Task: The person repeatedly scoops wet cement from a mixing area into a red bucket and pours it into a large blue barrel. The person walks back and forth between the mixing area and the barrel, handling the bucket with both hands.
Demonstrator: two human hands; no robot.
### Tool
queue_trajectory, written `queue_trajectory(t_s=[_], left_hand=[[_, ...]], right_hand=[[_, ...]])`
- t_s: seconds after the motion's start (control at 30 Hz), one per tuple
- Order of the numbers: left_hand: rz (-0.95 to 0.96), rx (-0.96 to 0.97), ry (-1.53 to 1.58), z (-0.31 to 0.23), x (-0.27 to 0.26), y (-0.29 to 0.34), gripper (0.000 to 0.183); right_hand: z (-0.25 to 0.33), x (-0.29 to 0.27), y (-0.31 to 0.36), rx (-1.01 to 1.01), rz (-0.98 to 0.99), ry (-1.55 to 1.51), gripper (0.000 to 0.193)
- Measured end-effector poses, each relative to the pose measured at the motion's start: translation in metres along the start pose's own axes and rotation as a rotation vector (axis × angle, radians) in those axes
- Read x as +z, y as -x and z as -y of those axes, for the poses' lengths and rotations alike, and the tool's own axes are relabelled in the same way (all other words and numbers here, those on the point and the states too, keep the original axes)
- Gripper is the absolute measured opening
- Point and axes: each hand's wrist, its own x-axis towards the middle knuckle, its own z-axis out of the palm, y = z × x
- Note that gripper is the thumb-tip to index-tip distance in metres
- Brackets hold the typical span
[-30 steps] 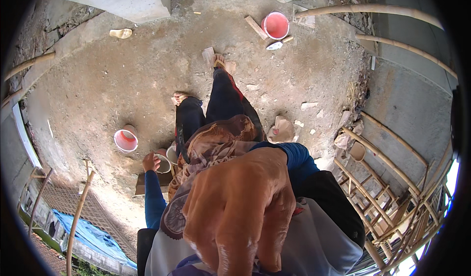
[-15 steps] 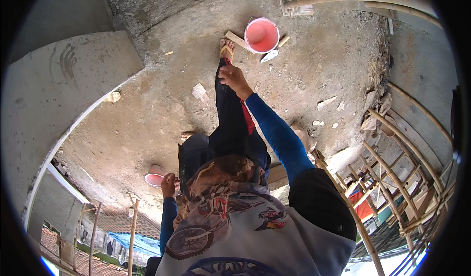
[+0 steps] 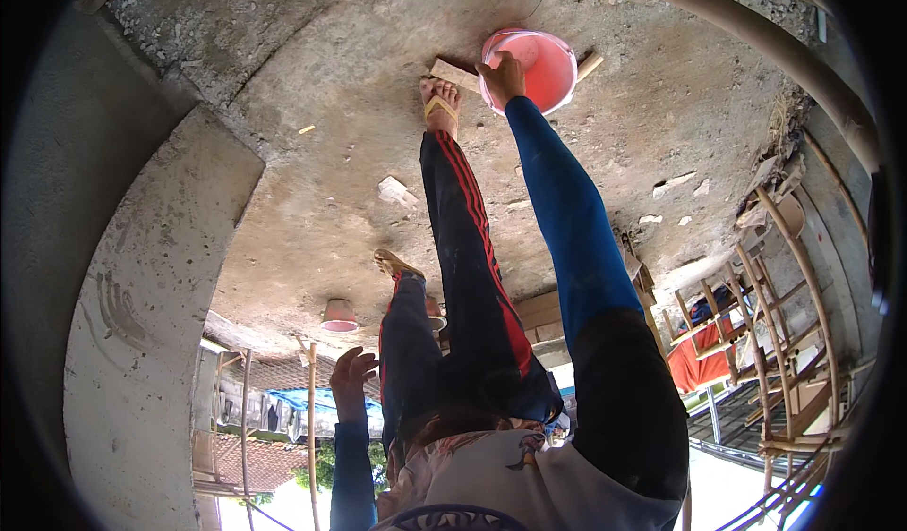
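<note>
The right hand (image 3: 503,77) reaches far forward and rests on the near rim of a bucket (image 3: 540,66) that stands on the concrete floor (image 3: 312,181). Just left of the bucket a flat wooden board (image 3: 453,75) lies on the floor, with one sandalled foot (image 3: 440,108) touching its near edge. The other foot (image 3: 395,265) is planted well behind, nearer the person. To its left a small tub (image 3: 339,316) sits on the floor by the slab's edge. The left hand (image 3: 351,376) hangs free below that tub, fingers spread, touching nothing. A bamboo railing (image 3: 784,276) runs along the right side, and a curved concrete wall (image 3: 132,323) stands on the left.
</note>
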Motion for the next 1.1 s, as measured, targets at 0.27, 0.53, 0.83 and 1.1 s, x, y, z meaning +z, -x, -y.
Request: queue_trajectory(t_s=[0.27,0.53,0.83,1.1], left_hand=[[0.031,0.046,-0.036,-0.018,0.021,0.008,0.044],[0.040,0.161,-0.044,-0.037,0.008,-0.037,0.038],[-0.171,0.337,-0.227,-0.039,-0.015,-0.091,0.018],[0.115,0.264,0.006,-0.043,-0.038,-0.074,0.029]], right_hand=[[-0.017,0.019,0.000,0.127,0.106,-0.085,0.018],[0.006,-0.017,0.013,0.099,0.016,0.043,0.054],[0.025,0.018,-0.007,0.259,-0.055,0.241,0.035],[0.045,-0.119,0.158,0.073,-0.075,0.339,0.022]])
